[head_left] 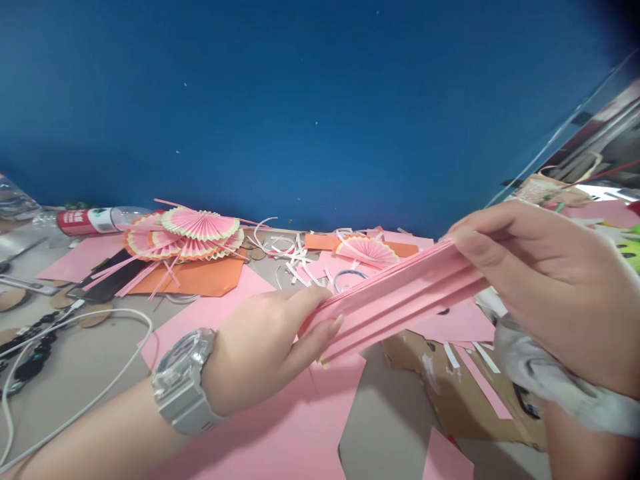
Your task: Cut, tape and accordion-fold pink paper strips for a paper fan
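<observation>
Between my two hands stretches a strip of pink paper (395, 297) folded into accordion pleats, held above the table and tilted up toward the right. My left hand (275, 340), with a grey watch on its wrist, pinches the lower left end between thumb and fingers. At the upper right end my right hand (545, 280) grips the pleats, thumb in front and fingers behind. Below the left hand lies a large pink paper sheet (280, 427). Finished-looking pleated paper fans (200, 230), pink with pale edges, are piled at the back left. Another pleated fan (367, 251) lies behind the strip.
A blue partition (310, 120) rises behind the table. Cut paper scraps (290, 257) and orange paper (200, 277) lie along its foot. To the left are a plastic bottle (95, 220), a phone (110, 275) and a white cable (115, 380). Brown cardboard (465, 393) lies at right.
</observation>
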`<state>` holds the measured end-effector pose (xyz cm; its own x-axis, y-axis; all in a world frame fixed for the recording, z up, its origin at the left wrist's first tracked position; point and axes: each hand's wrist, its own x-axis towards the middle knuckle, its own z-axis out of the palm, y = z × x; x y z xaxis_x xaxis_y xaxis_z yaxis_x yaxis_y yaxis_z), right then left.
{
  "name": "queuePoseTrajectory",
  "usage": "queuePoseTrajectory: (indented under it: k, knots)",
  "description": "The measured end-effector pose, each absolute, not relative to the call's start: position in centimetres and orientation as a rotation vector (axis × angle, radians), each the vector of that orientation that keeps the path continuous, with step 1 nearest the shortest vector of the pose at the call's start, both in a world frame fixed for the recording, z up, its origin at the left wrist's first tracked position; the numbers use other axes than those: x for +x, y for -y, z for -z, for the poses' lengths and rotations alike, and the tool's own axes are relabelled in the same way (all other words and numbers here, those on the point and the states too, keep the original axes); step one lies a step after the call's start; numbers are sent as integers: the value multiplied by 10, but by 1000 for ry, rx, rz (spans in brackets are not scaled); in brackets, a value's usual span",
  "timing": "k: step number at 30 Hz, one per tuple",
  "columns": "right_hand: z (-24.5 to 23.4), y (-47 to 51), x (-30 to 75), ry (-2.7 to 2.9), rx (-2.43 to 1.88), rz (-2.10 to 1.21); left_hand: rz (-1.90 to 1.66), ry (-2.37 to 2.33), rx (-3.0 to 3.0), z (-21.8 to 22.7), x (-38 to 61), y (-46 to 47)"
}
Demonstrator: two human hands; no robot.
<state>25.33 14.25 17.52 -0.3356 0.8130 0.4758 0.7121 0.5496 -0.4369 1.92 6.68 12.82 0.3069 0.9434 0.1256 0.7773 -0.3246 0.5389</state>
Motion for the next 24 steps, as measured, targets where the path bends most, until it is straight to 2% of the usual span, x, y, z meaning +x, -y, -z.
queuePoseTrajectory:
  k: [3,7,10,12,20,24]
  knots:
    - [-173,-148,253,2297,-1162,-57,-499,-1592,2222,-129,20,-68]
    - [-161,-145,235,2600,-915,353,-387,-1625,2267,-124,22,-71]
    - [-149,-137,217,2930,-745,167,-353,-1599,2282,-123,22,-72]
    - [-145,-133,211,2968,-779,59,-373,-1588,2282,-124,21,-72]
    - [-159,-132,221,2861,-839,-82,-747,-1543,2151,-130,16,-68]
    - [-160,-132,223,2827,-847,-147,-813,-1516,2168,-131,16,-66]
